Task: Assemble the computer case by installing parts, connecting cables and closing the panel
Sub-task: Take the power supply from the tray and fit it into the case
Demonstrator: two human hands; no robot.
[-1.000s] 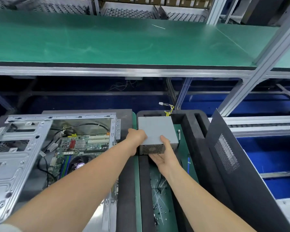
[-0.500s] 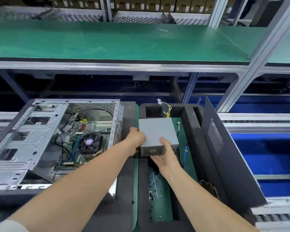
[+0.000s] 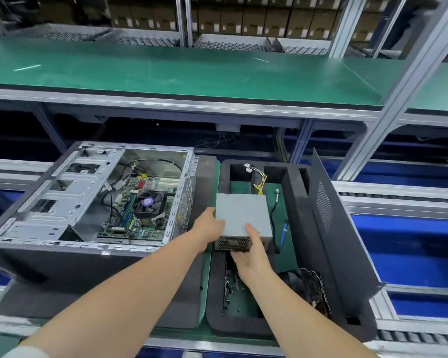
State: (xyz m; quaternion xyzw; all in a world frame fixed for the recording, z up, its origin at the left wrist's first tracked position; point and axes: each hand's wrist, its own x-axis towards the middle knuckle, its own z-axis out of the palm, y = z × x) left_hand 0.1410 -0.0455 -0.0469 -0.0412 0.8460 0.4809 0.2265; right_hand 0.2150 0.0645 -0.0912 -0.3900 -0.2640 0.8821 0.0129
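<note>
Biggest thing in view is the long green bench shelf (image 3: 166, 73) running across the top. Below it, on the left, one open computer case (image 3: 62, 202) lies on its side, bare metal, with its motherboard (image 3: 150, 231) exposed and one CPU fan (image 3: 149, 202) on it; the fan hub has a purple sticker, too blurred to read. On the right there's one black foam tray (image 3: 295, 215), and one black side panel (image 3: 342, 241) with a perforated vent patch stands on edge along its right side.

Now the part itself: one grey power supply (image 3: 243, 215) sits over the middle of the tray, just right of the case and apart from it. Whether it rests on the foam or is lifted, I cannot tell. Two hands are on it. The left hand (image 3: 208, 227) clasps its left edge. The right hand (image 3: 252, 254) grasps the near end, thumb on top and fingers under the mesh grille face.

Behind the supply a yellow wire bundle (image 3: 260, 180) ends in two white connectors. One blue cable (image 3: 285, 228) lies along the supply's right side, and small screws (image 3: 230, 282), too small to count, are scattered in the near pocket.
</note>
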